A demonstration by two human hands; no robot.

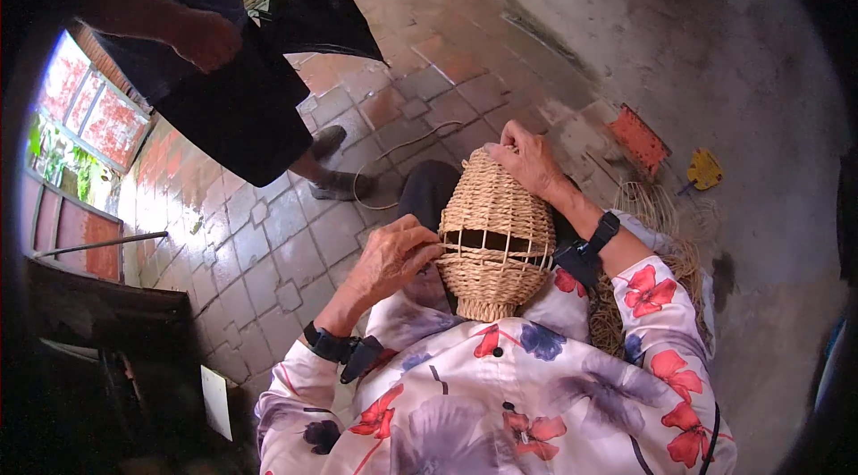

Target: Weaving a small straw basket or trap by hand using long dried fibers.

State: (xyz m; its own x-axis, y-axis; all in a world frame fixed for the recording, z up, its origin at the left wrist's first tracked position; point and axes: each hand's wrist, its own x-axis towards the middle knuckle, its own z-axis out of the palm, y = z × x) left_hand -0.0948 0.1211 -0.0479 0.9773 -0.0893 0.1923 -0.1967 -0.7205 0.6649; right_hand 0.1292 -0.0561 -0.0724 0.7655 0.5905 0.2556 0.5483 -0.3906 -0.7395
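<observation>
A woven straw-coloured basket (500,207) rests in my lap, rounded at the far end and narrowing to a small collar near my shirt. An unwoven band with upright strands crosses its middle, dark inside. My right hand (529,162) grips the basket's far end, fingers curled over the weave. At the left side of that band is my left hand (398,252), its fingers bent and pinched together against the basket's edge. Whatever lies between those fingertips is hidden. A long thin strand (357,193) loops out over the floor beyond my left hand.
A bundle of loose strands (666,269) lies by my right arm. Near the wall (715,55) are a red perforated block (640,137) and a yellow fan-shaped thing (704,169). A person in dark clothes (223,91) stands at the far left, beside a black umbrella (317,15).
</observation>
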